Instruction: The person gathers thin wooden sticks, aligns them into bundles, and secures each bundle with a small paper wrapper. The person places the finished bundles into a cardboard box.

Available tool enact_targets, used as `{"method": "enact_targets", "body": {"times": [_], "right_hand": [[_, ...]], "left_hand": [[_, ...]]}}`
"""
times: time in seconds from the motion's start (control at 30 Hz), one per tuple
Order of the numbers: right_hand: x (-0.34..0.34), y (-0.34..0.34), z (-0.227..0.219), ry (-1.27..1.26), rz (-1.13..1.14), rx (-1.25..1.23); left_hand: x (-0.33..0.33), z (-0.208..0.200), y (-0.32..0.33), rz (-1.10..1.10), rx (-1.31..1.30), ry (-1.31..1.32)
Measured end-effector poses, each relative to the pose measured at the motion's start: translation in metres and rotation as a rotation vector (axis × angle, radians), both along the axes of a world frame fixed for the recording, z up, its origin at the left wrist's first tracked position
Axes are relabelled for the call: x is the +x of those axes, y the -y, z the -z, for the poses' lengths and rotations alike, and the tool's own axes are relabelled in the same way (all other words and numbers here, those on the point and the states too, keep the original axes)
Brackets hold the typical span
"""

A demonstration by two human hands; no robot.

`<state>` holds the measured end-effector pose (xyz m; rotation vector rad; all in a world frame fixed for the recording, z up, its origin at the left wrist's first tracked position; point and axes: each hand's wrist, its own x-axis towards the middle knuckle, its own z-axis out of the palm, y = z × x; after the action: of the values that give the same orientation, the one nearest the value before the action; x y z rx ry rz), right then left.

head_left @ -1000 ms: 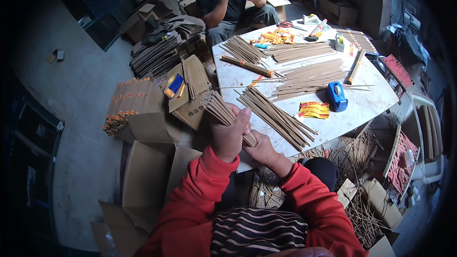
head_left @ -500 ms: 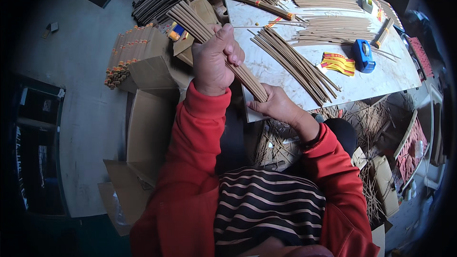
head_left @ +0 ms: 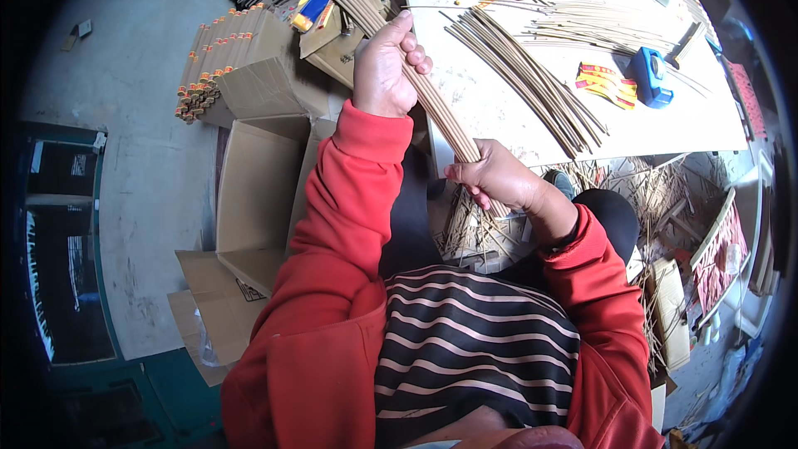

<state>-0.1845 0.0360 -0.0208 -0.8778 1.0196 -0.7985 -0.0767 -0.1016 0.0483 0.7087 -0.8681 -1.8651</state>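
Note:
A bundle of thin brown incense sticks (head_left: pixel 445 116) slants between my two hands, its upper end pointing to the far left. My left hand (head_left: pixel 387 68) is closed round the upper part, with the sticks running on past it. Lower down, my right hand (head_left: pixel 504 176) wraps the bundle close to its near end, and the stick ends show just below the fingers. Beside the hands, loose incense sticks (head_left: pixel 532 83) lie in a long pile on the white table (head_left: pixel 690 129). Red and yellow paper labels (head_left: pixel 605 85) and a blue tape dispenser (head_left: pixel 652 79) are to their right.
An open cardboard box (head_left: pixel 256 191) stands left of my arms. Beyond it, several banded bundles (head_left: pixel 220 54) are stacked. A blue and yellow packet (head_left: pixel 312 8) rests on cardboard. Broken sticks (head_left: pixel 648 187) litter the space under the table's near edge.
The view has shifted, so the table sits higher in the picture. My right hand has gone from holding the bundle's end to wrapping round it, with stick ends now showing below.

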Motion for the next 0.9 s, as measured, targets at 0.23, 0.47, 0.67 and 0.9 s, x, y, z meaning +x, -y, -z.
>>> {"method": "enact_targets", "body": {"times": [0.23, 0.47, 0.67, 0.9], "right_hand": [[-0.004, -0.006, 0.005, 0.470, -0.066, 0.134], [0.005, -0.001, 0.011, 0.003, 0.130, -0.104], [0.001, 0.009, 0.023, -0.360, 0.434, -0.583], [-0.004, 0.033, 0.039, -0.402, 0.610, -0.738]], "left_hand": [[-0.005, 0.028, -0.023, 0.324, 0.107, -0.189], [-0.010, 0.022, -0.034, 0.016, 0.031, 0.072], [-0.027, -0.010, -0.063, -0.081, -0.332, 0.071], [-0.045, 0.013, -0.075, -0.168, -0.650, 0.205]]}}
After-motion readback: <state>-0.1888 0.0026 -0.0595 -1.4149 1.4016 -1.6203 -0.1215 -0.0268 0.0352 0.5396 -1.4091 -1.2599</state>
